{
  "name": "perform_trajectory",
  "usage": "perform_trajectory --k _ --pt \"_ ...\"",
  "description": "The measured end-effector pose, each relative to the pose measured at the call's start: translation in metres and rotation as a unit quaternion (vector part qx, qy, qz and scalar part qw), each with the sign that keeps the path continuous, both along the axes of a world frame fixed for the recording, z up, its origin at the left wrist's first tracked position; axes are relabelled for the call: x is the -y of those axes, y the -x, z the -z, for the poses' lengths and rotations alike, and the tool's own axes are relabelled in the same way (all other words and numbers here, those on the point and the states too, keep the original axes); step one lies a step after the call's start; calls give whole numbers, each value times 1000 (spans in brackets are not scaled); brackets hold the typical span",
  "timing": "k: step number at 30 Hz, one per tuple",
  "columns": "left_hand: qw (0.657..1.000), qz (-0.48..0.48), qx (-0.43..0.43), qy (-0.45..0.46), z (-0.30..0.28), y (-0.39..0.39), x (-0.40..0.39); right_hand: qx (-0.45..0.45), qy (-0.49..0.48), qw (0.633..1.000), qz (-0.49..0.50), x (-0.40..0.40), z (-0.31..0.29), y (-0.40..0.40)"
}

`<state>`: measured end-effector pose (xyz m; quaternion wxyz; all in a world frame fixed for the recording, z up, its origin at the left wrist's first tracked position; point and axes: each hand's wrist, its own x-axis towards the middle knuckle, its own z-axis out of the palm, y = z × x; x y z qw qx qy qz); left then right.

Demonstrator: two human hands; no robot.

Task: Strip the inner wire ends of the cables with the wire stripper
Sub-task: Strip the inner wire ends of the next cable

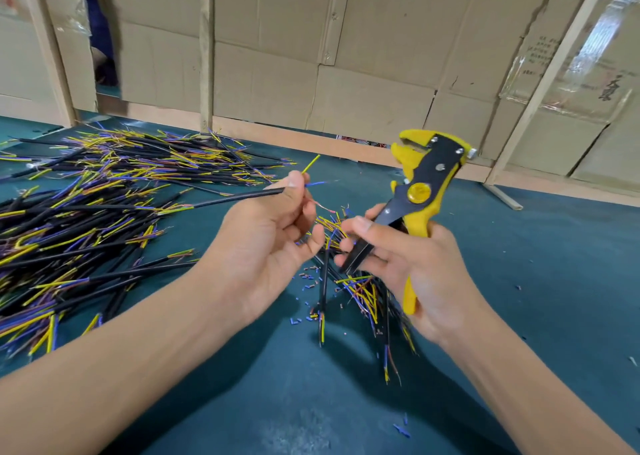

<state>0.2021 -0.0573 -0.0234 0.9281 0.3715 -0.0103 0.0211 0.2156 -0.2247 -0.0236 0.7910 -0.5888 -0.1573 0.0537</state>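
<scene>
My left hand [266, 243] pinches a black cable [239, 196] near its end, between thumb and fingers. Its yellow, blue and reddish inner wires fan out past my fingertips. My right hand [412, 260] grips the handles of a yellow-and-black wire stripper [427, 172], jaws pointing up and to the left, a short way right of the wire ends and apart from them. A small bundle of cables [360, 288] lies on the table under and between my hands.
A large heap of black cables [86, 212] with coloured inner wires covers the left of the green table [519, 299]. Small bits of cut insulation [308, 281] lie scattered below my hands. Cardboard panels on a wooden frame [311, 56] wall off the far edge.
</scene>
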Motion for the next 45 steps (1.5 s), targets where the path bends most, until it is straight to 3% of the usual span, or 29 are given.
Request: perform_trajectory --k 8,18,37,41,45 --pt "998 15 26 -50 8 3 8 36 -29 998 -44 -9 8 6" --pt "997 14 36 -64 9 5 11 9 -47 998 -42 -11 7 6" --pt "999 27 4 38 9 7 14 -13 -84 995 -49 -17 -2 13" --pt "998 23 14 -59 7 4 10 -5 -70 995 -76 -11 -1 12" --pt "977 -57 10 -206 3 -4 1 -30 -45 998 -15 -5 0 4"
